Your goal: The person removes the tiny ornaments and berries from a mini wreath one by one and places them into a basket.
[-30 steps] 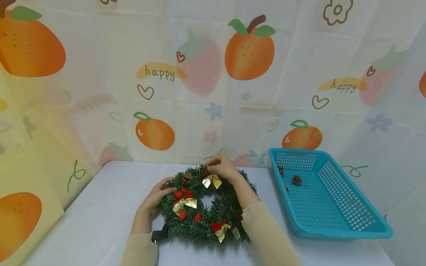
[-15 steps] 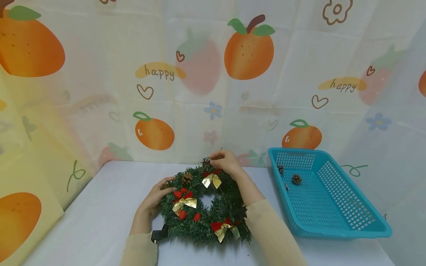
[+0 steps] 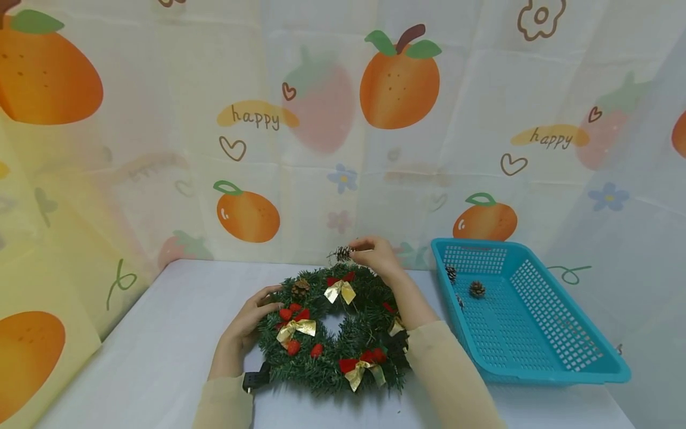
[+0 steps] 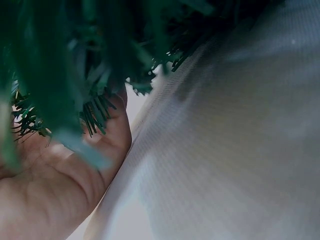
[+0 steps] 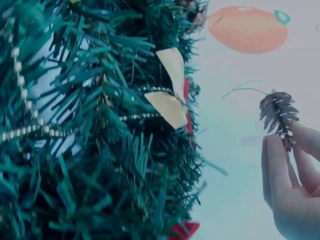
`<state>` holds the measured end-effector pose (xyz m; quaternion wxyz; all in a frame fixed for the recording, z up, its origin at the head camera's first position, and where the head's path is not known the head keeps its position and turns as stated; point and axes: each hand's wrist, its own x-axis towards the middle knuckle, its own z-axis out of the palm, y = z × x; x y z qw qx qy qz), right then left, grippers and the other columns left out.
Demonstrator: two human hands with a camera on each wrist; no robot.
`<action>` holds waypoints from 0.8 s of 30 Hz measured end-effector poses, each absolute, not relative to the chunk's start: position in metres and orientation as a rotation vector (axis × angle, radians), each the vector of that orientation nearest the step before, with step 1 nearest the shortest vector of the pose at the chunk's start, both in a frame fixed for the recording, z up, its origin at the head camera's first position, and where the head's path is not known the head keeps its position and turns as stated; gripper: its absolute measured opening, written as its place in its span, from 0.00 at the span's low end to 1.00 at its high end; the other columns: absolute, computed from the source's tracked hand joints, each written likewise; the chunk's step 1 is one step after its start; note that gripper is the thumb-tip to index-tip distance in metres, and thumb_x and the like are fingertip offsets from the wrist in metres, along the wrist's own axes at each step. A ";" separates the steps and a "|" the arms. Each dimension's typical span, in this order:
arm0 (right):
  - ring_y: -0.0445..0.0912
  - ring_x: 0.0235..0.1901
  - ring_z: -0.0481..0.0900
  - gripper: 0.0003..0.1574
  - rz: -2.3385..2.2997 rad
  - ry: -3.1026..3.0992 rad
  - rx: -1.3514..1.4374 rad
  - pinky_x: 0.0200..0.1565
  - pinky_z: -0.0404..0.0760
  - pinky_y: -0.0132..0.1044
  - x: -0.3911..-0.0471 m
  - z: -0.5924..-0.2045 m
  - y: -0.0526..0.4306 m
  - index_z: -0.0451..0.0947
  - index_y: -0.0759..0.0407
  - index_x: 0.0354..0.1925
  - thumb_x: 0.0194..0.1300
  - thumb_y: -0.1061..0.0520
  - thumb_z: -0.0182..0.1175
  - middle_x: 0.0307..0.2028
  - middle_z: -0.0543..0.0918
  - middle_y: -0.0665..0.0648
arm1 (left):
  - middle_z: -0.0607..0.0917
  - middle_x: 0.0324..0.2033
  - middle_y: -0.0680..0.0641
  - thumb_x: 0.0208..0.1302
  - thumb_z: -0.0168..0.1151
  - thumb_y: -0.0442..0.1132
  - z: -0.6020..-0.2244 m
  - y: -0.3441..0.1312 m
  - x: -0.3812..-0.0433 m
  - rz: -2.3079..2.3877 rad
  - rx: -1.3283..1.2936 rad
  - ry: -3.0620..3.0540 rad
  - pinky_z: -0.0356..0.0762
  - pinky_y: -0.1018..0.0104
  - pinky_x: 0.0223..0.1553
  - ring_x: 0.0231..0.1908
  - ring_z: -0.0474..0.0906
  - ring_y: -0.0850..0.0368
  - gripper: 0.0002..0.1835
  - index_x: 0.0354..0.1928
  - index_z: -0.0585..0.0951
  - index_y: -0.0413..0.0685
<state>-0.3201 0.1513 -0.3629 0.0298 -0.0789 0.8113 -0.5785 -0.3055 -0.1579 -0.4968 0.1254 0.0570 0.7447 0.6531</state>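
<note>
A round green wreath (image 3: 352, 329) lies on the white-covered table, with red and gold bows, red berries and a brown pine cone (image 3: 301, 288) on it. My left hand (image 3: 250, 316) holds the wreath's left edge; in the left wrist view my palm (image 4: 55, 185) shows beneath the greenery, which hides most of the fingers. My right hand (image 3: 377, 257) pinches a second pine cone (image 5: 278, 112) between thumb and fingertips, above the wreath's far edge. A thin wire sticks out from that cone's end, and the cone hangs apart from the greenery in the right wrist view.
A blue plastic basket (image 3: 479, 363) stands on the right of the table. Loose pine cones (image 3: 477, 289) lie toward its far left side. A fruit-printed cloth (image 3: 321, 196) hangs right behind the table. A beaded gold string (image 5: 25, 95) runs over the wreath.
My right hand has risen and shifted right, taking the pinched pine cone up off the wreath's far edge. The left hand has stayed in place on the wreath.
</note>
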 end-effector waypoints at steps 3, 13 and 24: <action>0.59 0.57 0.78 0.21 -1.818 2.495 -0.284 0.60 0.79 0.54 -0.328 -0.374 0.161 0.77 0.63 0.57 0.67 0.60 0.61 0.58 0.76 0.66 | 0.57 0.75 0.33 0.68 0.59 0.40 -0.496 -0.157 -0.305 1.913 0.146 2.149 0.40 0.18 0.66 0.75 0.47 0.29 0.31 0.71 0.65 0.46; 0.50 0.59 0.77 0.27 -1.911 2.411 -0.458 0.57 0.81 0.46 -0.414 -0.462 0.218 0.76 0.49 0.59 0.64 0.47 0.66 0.60 0.75 0.54 | 0.53 0.76 0.32 0.68 0.57 0.38 -0.495 -0.157 -0.303 1.910 0.178 2.165 0.36 0.21 0.69 0.76 0.42 0.29 0.31 0.72 0.63 0.41; 0.62 0.61 0.74 0.23 -1.896 2.488 -0.295 0.63 0.78 0.46 -0.311 -0.363 0.200 0.73 0.68 0.61 0.70 0.61 0.57 0.59 0.72 0.70 | 0.61 0.73 0.31 0.68 0.58 0.38 -0.491 -0.156 -0.302 1.904 0.160 2.169 0.39 0.20 0.68 0.75 0.48 0.29 0.31 0.71 0.65 0.44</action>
